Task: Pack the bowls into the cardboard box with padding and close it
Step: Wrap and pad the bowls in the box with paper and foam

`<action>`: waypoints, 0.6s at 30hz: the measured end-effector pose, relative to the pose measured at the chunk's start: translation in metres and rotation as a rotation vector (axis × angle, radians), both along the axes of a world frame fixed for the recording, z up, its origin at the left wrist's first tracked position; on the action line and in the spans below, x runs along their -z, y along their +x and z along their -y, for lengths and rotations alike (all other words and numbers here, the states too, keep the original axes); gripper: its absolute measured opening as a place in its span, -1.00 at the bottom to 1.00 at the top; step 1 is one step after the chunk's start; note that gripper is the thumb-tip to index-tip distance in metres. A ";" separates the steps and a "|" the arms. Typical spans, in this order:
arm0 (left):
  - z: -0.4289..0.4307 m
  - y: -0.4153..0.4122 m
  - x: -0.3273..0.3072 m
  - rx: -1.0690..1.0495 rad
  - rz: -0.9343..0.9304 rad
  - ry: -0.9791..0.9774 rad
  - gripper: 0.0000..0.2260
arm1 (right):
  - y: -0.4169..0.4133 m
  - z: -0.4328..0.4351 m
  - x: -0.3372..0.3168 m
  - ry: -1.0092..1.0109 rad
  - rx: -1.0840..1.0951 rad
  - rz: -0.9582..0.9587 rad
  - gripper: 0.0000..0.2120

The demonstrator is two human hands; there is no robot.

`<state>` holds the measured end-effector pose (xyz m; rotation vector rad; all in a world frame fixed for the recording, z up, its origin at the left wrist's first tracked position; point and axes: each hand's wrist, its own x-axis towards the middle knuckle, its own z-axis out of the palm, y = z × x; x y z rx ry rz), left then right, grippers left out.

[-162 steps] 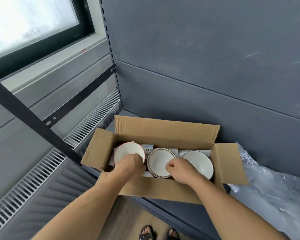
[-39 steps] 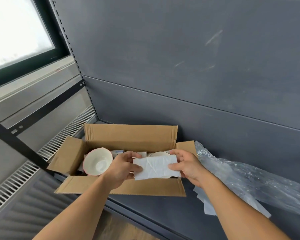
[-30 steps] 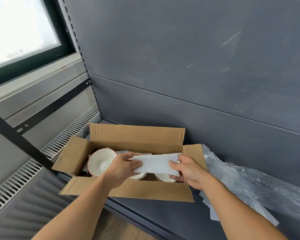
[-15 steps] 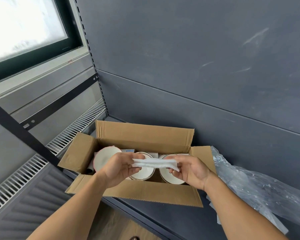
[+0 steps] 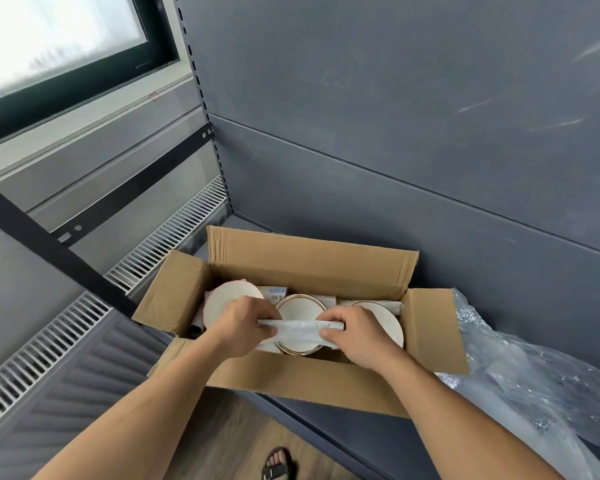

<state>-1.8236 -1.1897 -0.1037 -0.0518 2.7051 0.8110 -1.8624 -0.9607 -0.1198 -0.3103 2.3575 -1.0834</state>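
- The bowls [image 5: 385, 315] sit in a row inside the open cardboard box [image 5: 291, 375].
- The left hand [image 5: 241, 325] and right hand [image 5: 357, 336] each grip one end of the folded padding sheet [image 5: 298, 330], just over the middle bowl [image 5: 300, 306].
- Judged best: lower it level, tuck it snugly against the rims, and avoid knocking the bowls together.

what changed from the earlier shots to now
The left hand and right hand took hold of a white padding sheet, bunched it narrow and lowered it onto the middle bowl. The other bowls, the open cardboard box and the bubble wrap stayed put.
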 end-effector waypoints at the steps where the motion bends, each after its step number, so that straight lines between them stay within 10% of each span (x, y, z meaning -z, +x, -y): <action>1: 0.001 0.000 0.004 0.044 0.029 -0.026 -0.83 | 0.001 0.001 0.005 0.029 -0.017 0.013 -0.82; 18: -0.020 -0.026 0.051 0.045 0.367 -0.176 -0.81 | -0.013 0.007 0.047 0.336 -0.207 0.138 -0.90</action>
